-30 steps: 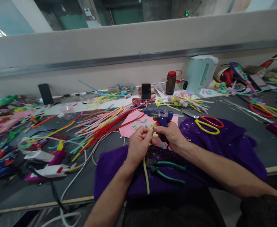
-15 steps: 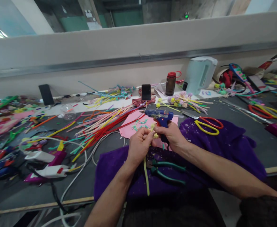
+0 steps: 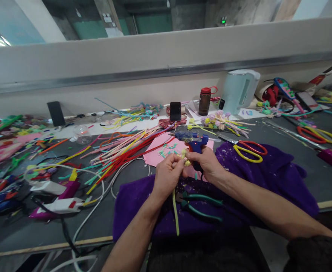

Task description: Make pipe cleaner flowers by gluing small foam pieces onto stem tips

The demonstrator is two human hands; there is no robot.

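Note:
My left hand (image 3: 170, 170) is closed on a pale yellow pipe cleaner flower (image 3: 184, 155), whose yellow stem (image 3: 175, 213) hangs below the fist. In my right hand (image 3: 207, 162) is a blue hot glue gun (image 3: 195, 142), its nozzle pointing left above the flower. The right thumb and fingertips also reach the flower, close against the left fingers. Part of the flower is hidden by the fingers. Under the hands lies a purple cloth (image 3: 137, 200), with green-handled pliers (image 3: 201, 206) on it. Behind them, a pink sheet (image 3: 153, 151) carries small green and white bits.
Many coloured pipe cleaners (image 3: 126, 149) spread to the left. Scissors with red and yellow handles (image 3: 249, 149) rest right of the glue gun. Further back stand a phone (image 3: 175, 111), a brown bottle (image 3: 204, 102) and a kettle (image 3: 239, 90). White cables (image 3: 82, 223) and power plugs (image 3: 60, 204) lie left.
Both hands stay almost still, with the flower and glue gun held as before. The view has shifted very slightly.

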